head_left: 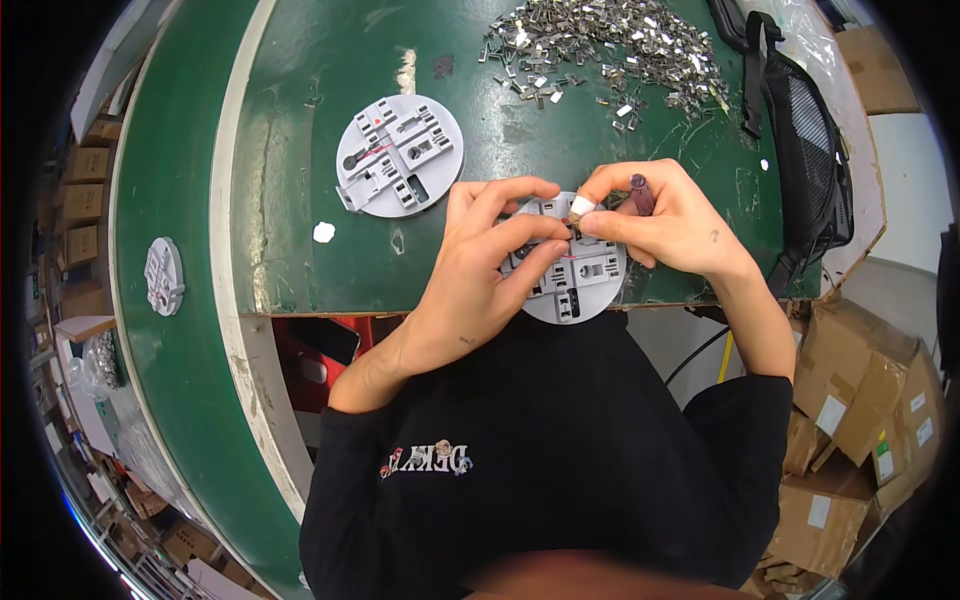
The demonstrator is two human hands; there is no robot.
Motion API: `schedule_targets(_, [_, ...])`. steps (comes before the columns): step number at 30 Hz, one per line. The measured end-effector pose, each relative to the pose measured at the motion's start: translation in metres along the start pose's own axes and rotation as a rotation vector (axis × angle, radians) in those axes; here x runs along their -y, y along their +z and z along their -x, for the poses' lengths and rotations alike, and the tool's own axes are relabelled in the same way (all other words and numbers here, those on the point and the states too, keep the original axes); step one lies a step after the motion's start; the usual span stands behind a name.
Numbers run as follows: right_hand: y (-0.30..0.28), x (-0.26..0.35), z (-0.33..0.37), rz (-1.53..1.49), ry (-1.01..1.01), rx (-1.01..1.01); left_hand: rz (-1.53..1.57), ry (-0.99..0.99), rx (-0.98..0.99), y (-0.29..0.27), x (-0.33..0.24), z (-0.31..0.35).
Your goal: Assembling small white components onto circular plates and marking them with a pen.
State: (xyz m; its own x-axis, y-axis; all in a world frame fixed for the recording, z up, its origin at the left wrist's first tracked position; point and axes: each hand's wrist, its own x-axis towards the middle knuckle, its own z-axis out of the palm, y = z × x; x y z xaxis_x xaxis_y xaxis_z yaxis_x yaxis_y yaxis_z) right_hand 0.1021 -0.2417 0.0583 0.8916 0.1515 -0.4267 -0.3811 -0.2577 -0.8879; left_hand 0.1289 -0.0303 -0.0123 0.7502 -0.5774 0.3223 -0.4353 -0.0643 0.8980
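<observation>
Far left: shelving stacked with cardboard boxes (88,170). Next to it, a long green strip (190,150) with a pale border; on it, a small-looking grey disc (162,278), seen at a slant.

Then the green tabletop (300,270), worn and scuffed along its left edge. Near that edge, a white scrap (324,233). Beyond it, a grey round plastic base (445,130) lies alone, its face crowded with slots and raised blocks, a dark round part and a bit of red wire to one side. Below the near edge, something red (300,372) shows in the gap.

At the middle of the near edge, the person, in a black T-shirt (560,430). Left hand (475,250) arched over a second grey plastic base (595,300); fingertips close together at its middle, whether pinching anything I cannot tell. This base sits under both hands, its lower rim reaching the near edge.

Right hand (655,215): thumb and forefinger narrowed at a small white piece (581,206) over the base; a dark plum tool handle (641,193) is held within the same hand, pointing up.

Beyond, toward the far right, a loose heap of small metal clips (640,50). Along the right edge, a black mesh bag (812,135). Below it, off the tabletop, battered cartons (850,370).
</observation>
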Motion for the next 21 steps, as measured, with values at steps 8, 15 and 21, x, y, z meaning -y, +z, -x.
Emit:
schedule_targets(8, [-0.0003,-0.0012,-0.0022,-0.139,0.03,0.02,0.054,-0.038,0.019,-0.0035,-0.0017,-0.0022])
schedule_targets(15, [0.0059,-0.0027,0.0002,-0.08,0.008,-0.049,0.065,-0.057,0.02,-0.0045,-0.0008,-0.0046])
schedule_targets(21, [0.0041,0.0032,0.0044,0.016,0.005,-0.054,0.05,-0.076,0.044,-0.0054,-0.0063,-0.008])
